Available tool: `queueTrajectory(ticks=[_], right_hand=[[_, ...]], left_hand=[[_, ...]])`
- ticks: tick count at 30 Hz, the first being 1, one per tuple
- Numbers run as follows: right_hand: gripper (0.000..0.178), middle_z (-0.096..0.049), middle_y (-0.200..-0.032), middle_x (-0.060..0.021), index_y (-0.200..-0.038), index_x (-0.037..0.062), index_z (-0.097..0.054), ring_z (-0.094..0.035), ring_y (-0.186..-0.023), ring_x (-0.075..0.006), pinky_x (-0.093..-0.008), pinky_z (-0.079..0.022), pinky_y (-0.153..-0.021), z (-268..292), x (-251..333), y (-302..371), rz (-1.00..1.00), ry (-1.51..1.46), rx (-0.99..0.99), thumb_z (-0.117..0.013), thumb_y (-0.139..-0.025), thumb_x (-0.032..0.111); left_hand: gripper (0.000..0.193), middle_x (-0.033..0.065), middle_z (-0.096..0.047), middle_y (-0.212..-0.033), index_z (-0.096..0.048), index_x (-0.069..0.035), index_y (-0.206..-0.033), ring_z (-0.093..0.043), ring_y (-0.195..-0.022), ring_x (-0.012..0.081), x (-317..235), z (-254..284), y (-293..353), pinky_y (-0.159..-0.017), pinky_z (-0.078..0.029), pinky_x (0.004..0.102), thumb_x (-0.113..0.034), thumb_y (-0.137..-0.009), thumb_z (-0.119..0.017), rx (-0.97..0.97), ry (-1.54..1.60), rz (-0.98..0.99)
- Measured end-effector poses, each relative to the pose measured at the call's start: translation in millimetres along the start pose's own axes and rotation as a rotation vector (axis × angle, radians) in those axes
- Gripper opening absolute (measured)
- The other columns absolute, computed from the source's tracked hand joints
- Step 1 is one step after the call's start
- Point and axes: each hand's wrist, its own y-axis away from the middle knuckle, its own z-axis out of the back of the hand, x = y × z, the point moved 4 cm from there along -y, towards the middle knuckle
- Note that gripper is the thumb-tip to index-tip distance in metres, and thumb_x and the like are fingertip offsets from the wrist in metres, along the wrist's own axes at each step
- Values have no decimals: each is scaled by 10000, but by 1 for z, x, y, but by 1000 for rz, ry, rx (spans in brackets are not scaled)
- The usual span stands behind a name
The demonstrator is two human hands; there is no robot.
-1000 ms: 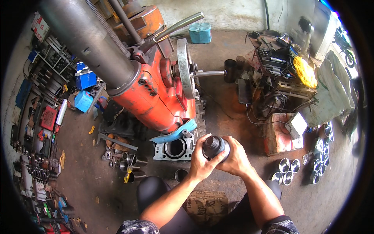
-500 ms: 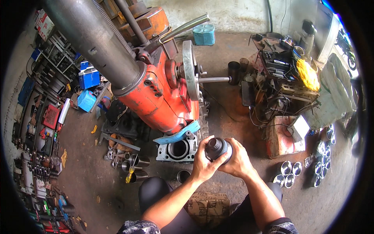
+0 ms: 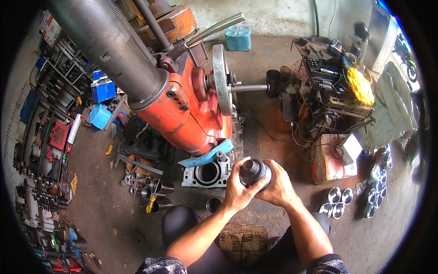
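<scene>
Between my two hands is a dark grey, round, stepped piece with a narrower knob-like top (image 3: pixel 253 170); its exact kind does not show. My left hand (image 3: pixel 237 189) wraps its left side, thumb lying across the front. From the right, my right hand (image 3: pixel 279 185) closes round its lighter side. Just left of my hands, an engine block (image 3: pixel 187 177) shows a round cylinder bore. Over the block leans a large red machine (image 3: pixel 180 121) with a thick steel column and a grey handwheel (image 3: pixel 221 80). A blue cloth or pad (image 3: pixel 207 155) lies between machine and block.
Metal cylinder sleeves (image 3: pixel 162 205) and a caliper (image 3: pixel 143 165) lie on the floor at left. Shiny round pistons or cups (image 3: pixel 335 196) stand at right, near a red box (image 3: pixel 333 160) and a cluttered tool stand (image 3: pixel 333 86). Cardboard (image 3: pixel 239 242) lies between my knees.
The view has shifted very slightly. My hands keep the same hold on the dark round piece, with hardly any movement.
</scene>
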Motion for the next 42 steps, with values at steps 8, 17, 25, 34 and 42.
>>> queueTrajectory(ticks=[8,17,25,34,42], right_hand=[[768,-674,-1213,-231,-1296,25,-591,-628,-1201,-443,-513,-524,-1047,-1,1,0,18,4,-5,-860,-599,202],[789,-670,-1211,-238,-1315,6,-584,-630,-1197,-444,-508,-529,-1045,0,1,1,12,15,-5,-860,-600,192],[776,-673,-1190,-234,-1305,7,-589,-640,-1171,-441,-506,-534,-1029,0,3,2,52,14,-26,-861,-602,191],[830,-689,-1202,-261,-1314,5,-585,-653,-1164,-463,-517,-528,-1034,-2,1,3,31,25,-48,-908,-590,253],[821,-686,-1179,-256,-1304,-17,-573,-655,-1148,-450,-506,-525,-1030,-5,-2,1,32,4,-26,-871,-576,218]], left_hand=[[761,146,-588,-1348,-510,-2,-1441,-583,-1271,246,0,0,1,-1121,-466,410,-304,-871,-915,-9,4,-1],[773,156,-588,-1348,-508,5,-1444,-584,-1281,255,-4,0,1,-1121,-468,408,-328,-874,-909,-3,-22,2],[765,155,-587,-1349,-507,6,-1447,-584,-1275,251,-4,1,2,-1118,-470,403,-311,-877,-907,-5,3,7],[747,123,-605,-1308,-523,-8,-1427,-596,-1241,235,1,-1,3,-1100,-478,397,-307,-868,-918,-16,17,-15],[756,126,-608,-1309,-506,-13,-1449,-604,-1246,237,2,2,4,-1104,-486,398,-303,-878,-908,-19,18,-20]])
